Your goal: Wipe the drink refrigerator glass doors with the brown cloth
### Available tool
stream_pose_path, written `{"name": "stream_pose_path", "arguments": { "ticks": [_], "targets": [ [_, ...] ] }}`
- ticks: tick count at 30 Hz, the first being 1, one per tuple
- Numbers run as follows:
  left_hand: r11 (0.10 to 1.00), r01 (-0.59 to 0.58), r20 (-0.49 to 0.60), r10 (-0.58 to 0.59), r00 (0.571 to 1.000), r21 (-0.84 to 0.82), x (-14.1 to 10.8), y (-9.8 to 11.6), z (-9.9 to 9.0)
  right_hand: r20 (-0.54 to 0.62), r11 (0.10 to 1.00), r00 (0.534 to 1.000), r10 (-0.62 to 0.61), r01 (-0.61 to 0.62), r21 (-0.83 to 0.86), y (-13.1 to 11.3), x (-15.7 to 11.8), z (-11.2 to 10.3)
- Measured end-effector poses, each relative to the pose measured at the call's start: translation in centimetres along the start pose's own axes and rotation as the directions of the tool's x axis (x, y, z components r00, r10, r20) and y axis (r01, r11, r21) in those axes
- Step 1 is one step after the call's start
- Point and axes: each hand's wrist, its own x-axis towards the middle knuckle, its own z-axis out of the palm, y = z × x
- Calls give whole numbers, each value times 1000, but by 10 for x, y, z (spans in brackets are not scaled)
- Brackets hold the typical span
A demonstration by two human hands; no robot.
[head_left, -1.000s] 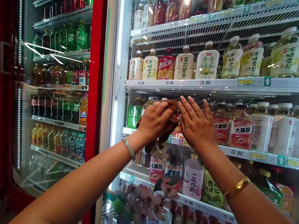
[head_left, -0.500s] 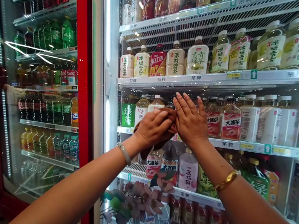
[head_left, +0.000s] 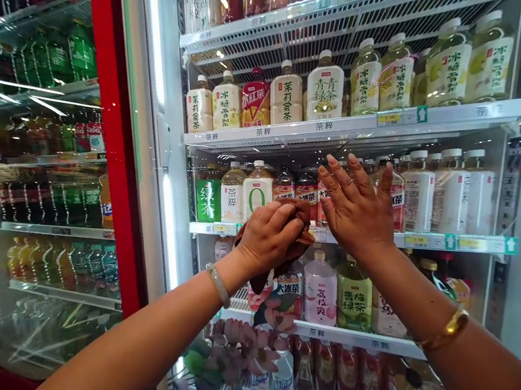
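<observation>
A crumpled brown cloth is bunched under my left hand, whose fingers are curled closed around it. The cloth appears to press against the glass door of a lit drinks fridge. To the right, my right hand is open, fingers spread and raised, palm toward the glass. Whether that palm touches the glass is hard to tell. Behind the hands, a shelf holds bottles of tea, including a green-labelled bottle and a white-labelled bottle. My hands hide some of the bottles.
Pink flower decals show low on the door. White shelves with bottled drinks stand above and below the hands. At left, a red door frame borders a second fridge with green bottles and cans.
My right hand has moved right, away from my left hand, with its fingers more spread. The left hand still grips the cloth, now slightly lower. The view has shifted right.
</observation>
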Motion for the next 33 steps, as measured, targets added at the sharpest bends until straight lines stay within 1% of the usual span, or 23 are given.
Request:
{"name": "stream_pose_path", "arguments": {
  "ticks": [1,2,4,5,6,7,10,13,15,18,20,21,22,23,24,25,26,27,28,30,32,33],
  "targets": [
    [1000,25,14,-25,1000,4,10,-2,2,4,1000,1000,8,-8,-8,1,-2,-1],
    [997,77,23,-78,997,10,21,-5,4,6,1000,1000,15,-15,-10,0,-4,-1],
    [968,249,1,-249,968,22,43,-5,8,11,1000,1000,29,-29,2,-1,-5,-1],
    [951,310,-15,-310,951,12,52,-2,10,16,999,999,37,-37,13,-2,-5,-1],
    [938,347,-23,-347,938,-4,58,3,13,21,999,999,45,-45,25,-3,-5,-1],
    [933,359,-23,-359,933,-22,61,8,15,25,998,998,50,-50,36,-3,-5,-1],
    [945,323,-19,-324,946,-45,54,29,20,60,997,996,63,-66,51,-4,-8,-4],
    [964,261,-41,-263,964,-41,33,44,21,105,995,991,80,-85,48,-4,-17,-7],
    [980,191,-23,-192,981,-52,18,48,19,111,995,990,87,-92,42,-5,-23,-9],
    [996,59,17,-58,998,-61,5,44,15,94,996,992,83,-87,32,-6,-31,-9],
    [997,-34,31,36,999,-62,8,33,13,87,996,993,83,-86,30,-6,-34,-9],
    [997,-46,31,48,998,-59,13,26,12,90,996,992,84,-87,32,-6,-34,-10],
    [999,-18,26,19,999,-52,21,19,12,91,995,992,86,-89,36,-6,-34,-10],
    [997,69,11,-69,998,-33,29,15,13,93,995,992,88,-92,43,-6,-34,-10],
    [984,180,-15,-180,984,-16,37,12,14,95,994,991,90,-95,52,-6,-34,-10],
    [958,287,-39,-287,957,-4,44,13,15,96,993,991,91,-98,64,-6,-34,-11],
    [931,365,-60,-365,929,1,48,17,17,95,992,991,91,-98,76,-6,-35,-11],
    [916,402,-69,-401,913,-5,48,25,19,92,991,992,91,-99,87,-5,-37,-11],
    [916,401,-70,-401,913,-14,46,35,21,88,990,992,93,-101,96,-5,-39,-12],
    [942,333,-63,-335,940,-42,30,61,24,78,989,992,96,-104,104,-6,-47,-12],
    [948,314,-84,-317,945,-48,6,89,24,64,989,992,108,-114,93,-8,-61,-14],
    [946,319,-78,-322,943,-53,-7,102,23,53,989,992,117,-121,82,-10,-71,-16]
  ]
}}
